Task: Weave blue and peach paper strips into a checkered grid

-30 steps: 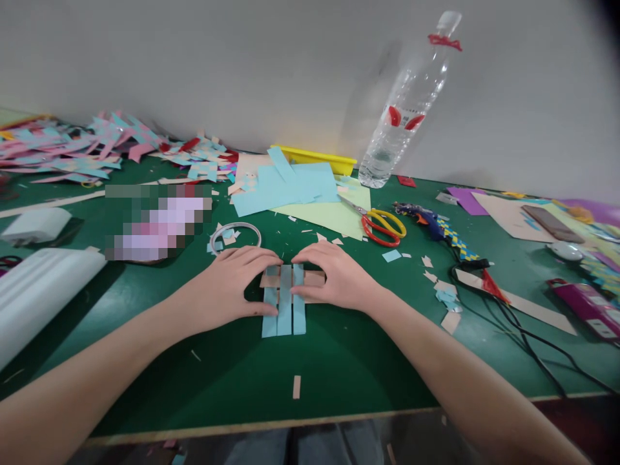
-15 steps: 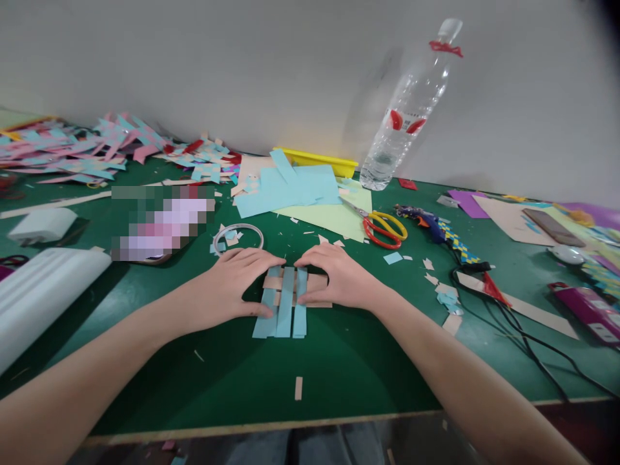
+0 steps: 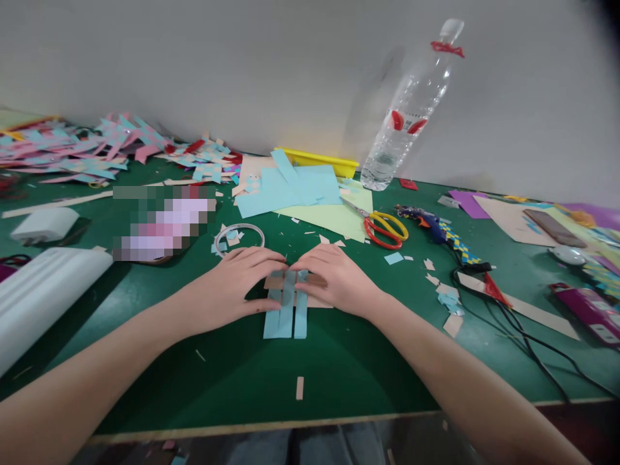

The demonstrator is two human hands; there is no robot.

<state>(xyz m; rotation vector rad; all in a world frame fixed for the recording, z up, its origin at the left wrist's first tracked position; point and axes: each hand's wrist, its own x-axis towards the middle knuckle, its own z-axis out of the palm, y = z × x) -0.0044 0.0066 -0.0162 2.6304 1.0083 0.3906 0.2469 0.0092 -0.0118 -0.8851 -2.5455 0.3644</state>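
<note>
A small weave of paper strips [image 3: 287, 316] lies on the green tabletop, blue strips running toward me and beige ones crossing them. My left hand [image 3: 242, 279] grips its left side, thumb on the outer blue strip and fingertips at the far edge. From the right, my right hand [image 3: 334, 278] pinches the weave, its thumb on the right blue strip and fingers at the top ends. Both hands partly cover the beige strips. The left and middle blue strips lie close together, while a narrow gap separates the right one.
Behind my hands are a ring [image 3: 216, 239], blue paper [image 3: 300, 187] and scissors [image 3: 385, 229]. A bottle [image 3: 402, 123] leans on the wall. A phone [image 3: 165, 229] and white charger [image 3: 44, 225] lie left; black cables [image 3: 523, 329] and paper scraps [image 3: 453, 325] lie right.
The left blue strip has shifted right and straightened, closing up against the middle strip. My left thumb moved right with it, and the fingertips of both hands have come closer together.
</note>
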